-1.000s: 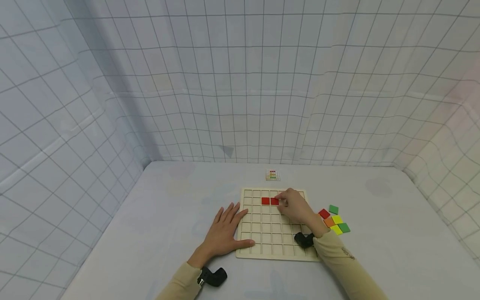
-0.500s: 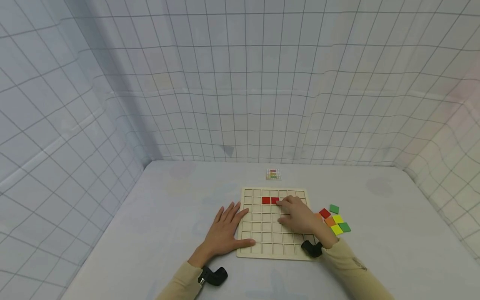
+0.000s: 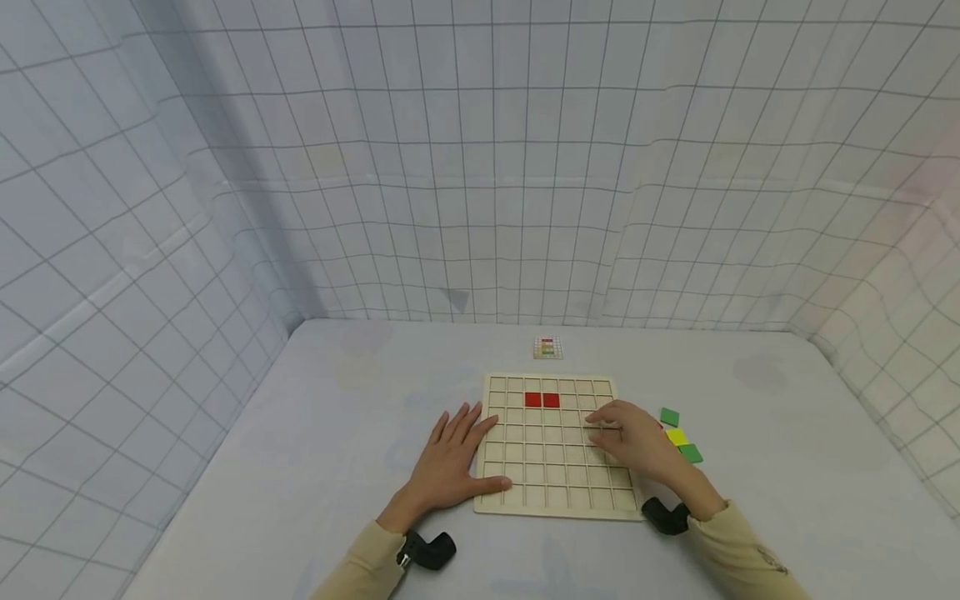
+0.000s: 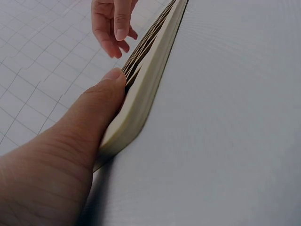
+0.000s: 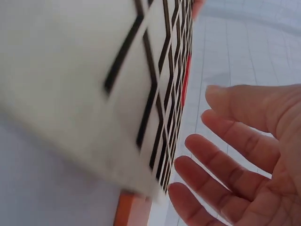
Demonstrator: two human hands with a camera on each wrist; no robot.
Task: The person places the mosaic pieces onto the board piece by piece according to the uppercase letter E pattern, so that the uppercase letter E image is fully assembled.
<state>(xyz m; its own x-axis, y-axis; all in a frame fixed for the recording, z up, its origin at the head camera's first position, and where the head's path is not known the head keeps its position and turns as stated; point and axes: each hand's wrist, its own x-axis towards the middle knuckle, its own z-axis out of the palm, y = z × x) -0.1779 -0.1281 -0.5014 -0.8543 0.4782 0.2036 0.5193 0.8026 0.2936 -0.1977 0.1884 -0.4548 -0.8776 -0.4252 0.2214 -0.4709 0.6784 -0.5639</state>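
A pale wooden grid board [image 3: 555, 497] lies on the table, with two red square tiles [image 3: 542, 400] side by side in cells of its second row from the back. My left hand [image 3: 446, 462] is spread along the board's left edge; its thumb [image 4: 112, 82] rests over the board's front left part in the left wrist view. My right hand [image 3: 630, 437] hovers over the board's right side with nothing between thumb and fingers. In the right wrist view its fingers [image 5: 221, 165] are loosely bent and apart.
Right of the board lie loose tiles, among them a green tile [image 3: 670, 417] and a yellow tile [image 3: 677, 437]; my right hand hides part of the group. Behind the board is a small card [image 3: 547, 347] with a coloured grid pattern. Grid-patterned curtains [image 3: 480, 167] surround the table.
My right hand has left the right-hand red tile and moved right and toward me, now covering some loose tiles. My left hand has stayed in place.
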